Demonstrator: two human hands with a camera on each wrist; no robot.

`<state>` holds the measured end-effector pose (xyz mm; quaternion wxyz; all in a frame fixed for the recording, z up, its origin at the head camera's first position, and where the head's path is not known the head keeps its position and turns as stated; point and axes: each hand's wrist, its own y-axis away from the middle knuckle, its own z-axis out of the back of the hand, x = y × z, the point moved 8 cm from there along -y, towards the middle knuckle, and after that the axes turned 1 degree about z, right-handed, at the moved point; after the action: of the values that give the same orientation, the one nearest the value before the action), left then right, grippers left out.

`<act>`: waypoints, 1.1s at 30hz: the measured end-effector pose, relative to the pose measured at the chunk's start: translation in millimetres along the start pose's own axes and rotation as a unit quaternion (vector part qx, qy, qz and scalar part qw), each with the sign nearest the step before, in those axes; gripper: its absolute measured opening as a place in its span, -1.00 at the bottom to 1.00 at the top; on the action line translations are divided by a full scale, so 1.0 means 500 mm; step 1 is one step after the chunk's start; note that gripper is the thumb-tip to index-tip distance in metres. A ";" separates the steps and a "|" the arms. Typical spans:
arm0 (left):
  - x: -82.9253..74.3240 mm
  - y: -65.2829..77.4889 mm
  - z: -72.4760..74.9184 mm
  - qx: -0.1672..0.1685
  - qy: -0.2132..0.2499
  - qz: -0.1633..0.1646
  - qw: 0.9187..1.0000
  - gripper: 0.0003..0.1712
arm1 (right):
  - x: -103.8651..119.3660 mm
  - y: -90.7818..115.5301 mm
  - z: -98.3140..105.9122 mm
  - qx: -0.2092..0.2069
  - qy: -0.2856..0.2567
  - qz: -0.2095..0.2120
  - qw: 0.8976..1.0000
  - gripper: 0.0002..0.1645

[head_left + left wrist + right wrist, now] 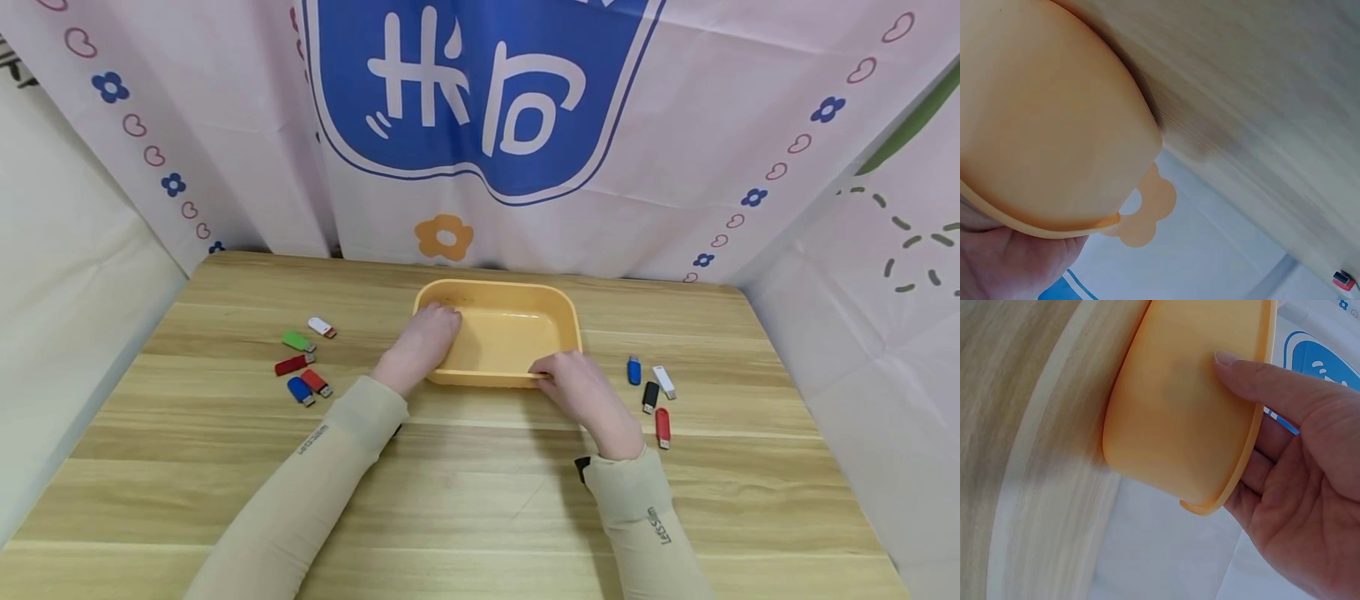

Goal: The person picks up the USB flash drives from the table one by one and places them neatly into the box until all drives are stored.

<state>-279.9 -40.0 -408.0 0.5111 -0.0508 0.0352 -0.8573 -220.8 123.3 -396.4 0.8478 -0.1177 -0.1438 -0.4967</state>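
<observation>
A yellow plastic bin (495, 337), with nothing visible inside, stands on the wooden table in the head view. My left hand (425, 336) grips its left rim, with the fingers reaching over to the inside. At the front right corner my right hand (588, 396) pinches the rim. The right wrist view shows the right thumb (1254, 378) against the bin's outer wall (1179, 406) and the fingers on the inner side. In the left wrist view the rim hides most of the left fingers, and part of the hand (1016, 262) shows beside it.
Several USB sticks lie left of the bin: white (322, 327), green (298, 341), dark red (294, 364), red (317, 382) and blue (301, 391). More lie right: blue (634, 370), white (664, 382), black (650, 397) and red (663, 427). A printed curtain (375, 217) hangs behind the table.
</observation>
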 end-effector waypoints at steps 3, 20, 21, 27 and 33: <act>-0.001 0.000 0.004 -0.025 0.008 -0.009 1.000 -0.79 | -0.002 -0.001 -0.001 0.002 -0.003 -0.003 1.000 -0.90; 0.004 0.036 0.060 -0.151 0.109 -0.005 0.982 -0.76 | 0.000 -0.002 0.000 0.001 0.000 -0.004 1.000 -0.91; -0.001 0.045 0.068 -0.161 0.115 -0.012 0.980 -0.75 | 0.001 -0.002 0.000 0.000 0.001 -0.003 1.000 -0.91; -0.021 0.092 0.102 -0.159 0.154 -0.033 0.975 -0.73 | 0.005 -0.004 -0.001 -0.003 -0.002 0.000 1.000 -0.92; -0.023 0.119 0.126 -0.094 0.184 -0.032 0.978 -0.65 | 0.000 -0.003 -0.003 0.003 -0.004 -0.005 1.000 -0.90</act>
<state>-215.0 -58.7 -352.9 0.4608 0.0586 0.2072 -0.8610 -221.9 122.3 -397.7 0.8450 -0.1163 -0.1488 -0.5003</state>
